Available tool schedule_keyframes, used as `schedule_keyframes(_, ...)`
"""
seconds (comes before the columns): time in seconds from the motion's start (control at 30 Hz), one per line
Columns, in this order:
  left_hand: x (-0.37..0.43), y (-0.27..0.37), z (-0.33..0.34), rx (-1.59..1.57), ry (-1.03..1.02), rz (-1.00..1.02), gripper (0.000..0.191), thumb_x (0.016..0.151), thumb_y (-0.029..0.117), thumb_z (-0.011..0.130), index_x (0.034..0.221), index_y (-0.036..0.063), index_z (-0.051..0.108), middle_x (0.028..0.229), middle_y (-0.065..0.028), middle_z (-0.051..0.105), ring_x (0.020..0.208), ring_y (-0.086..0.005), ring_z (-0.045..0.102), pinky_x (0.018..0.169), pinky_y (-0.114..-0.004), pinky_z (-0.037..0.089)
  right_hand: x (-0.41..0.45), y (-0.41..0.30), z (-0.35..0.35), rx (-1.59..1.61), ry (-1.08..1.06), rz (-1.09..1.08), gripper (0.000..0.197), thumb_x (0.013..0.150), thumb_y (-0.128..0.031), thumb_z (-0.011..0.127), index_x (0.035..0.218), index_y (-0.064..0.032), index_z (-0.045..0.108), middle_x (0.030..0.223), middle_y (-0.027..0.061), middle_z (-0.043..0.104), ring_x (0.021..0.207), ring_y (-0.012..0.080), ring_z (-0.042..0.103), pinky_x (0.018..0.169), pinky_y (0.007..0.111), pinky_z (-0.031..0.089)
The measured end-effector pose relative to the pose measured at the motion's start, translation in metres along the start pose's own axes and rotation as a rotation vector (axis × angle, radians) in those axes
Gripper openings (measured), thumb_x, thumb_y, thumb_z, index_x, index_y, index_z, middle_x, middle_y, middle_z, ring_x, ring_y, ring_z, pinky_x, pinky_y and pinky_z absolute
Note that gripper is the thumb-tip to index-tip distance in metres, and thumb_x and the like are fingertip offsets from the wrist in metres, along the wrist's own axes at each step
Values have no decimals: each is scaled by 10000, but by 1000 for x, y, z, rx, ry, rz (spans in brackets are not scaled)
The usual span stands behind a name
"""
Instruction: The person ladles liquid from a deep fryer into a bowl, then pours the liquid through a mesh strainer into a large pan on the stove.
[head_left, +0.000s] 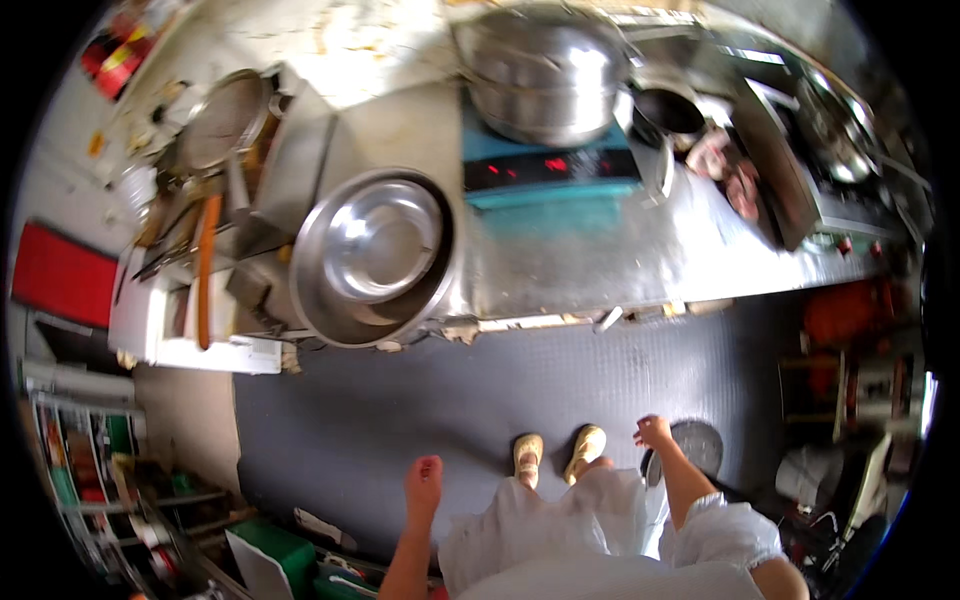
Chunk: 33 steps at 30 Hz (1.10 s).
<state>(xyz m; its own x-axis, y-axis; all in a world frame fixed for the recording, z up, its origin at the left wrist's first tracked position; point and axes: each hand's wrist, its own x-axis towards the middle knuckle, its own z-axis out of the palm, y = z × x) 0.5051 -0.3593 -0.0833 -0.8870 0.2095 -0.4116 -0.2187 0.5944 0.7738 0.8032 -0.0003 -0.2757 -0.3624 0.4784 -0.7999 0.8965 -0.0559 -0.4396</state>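
Note:
My left hand (424, 480) hangs over the dark floor mat, its fingers curled and nothing seen in them. To the right of my shoes, my right hand (652, 432) is held low with bent fingers; I see nothing in it, and a round dark lid or bin (697, 446) lies beyond it near the floor. Neither hand touches the metal counter (555, 262). On that counter stand a large steel bowl (304, 281) with a smaller steel basin (384, 240) inside, and a big steel pot (544, 82) on a blue appliance (555, 187) with red lit digits.
A dark pan (667, 112) and pieces of raw meat (741, 191) are at the counter's right, beside a stove (855, 202). Utensils and a strainer (225, 120) crowd the left end. A green box (277, 551) and a loaded shelf (82, 457) stand lower left.

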Motion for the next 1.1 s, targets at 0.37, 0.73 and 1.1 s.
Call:
schedule_keyframes(0.37,17,47,-54,-273,268,-182,180,787,190,521,819,13,524,642,-26,515,562,-84,482,478,-222,395,-24,-79,-42,213,-63,271,244,794,-142,422,985,-7,489,733,152,607,509,239,590,389,302,460)
schedule_keyframes(0.73,125,95,-36,-77,-90,79,255,746,269,562,809,23,562,647,-70,599,563,-131,574,537,-250,445,-34,-79,-42,540,400,-72,212,765,-22,350,631,46,499,490,167,528,345,220,511,290,307,381)
schedule_keyframes(1.1,150,139,-61,-1,-503,187,238,785,227,543,855,-1,540,660,-41,581,589,-91,546,542,-220,425,-61,52,79,1290,199,348,284,823,-196,328,1038,-49,442,880,210,538,638,344,571,414,419,457)
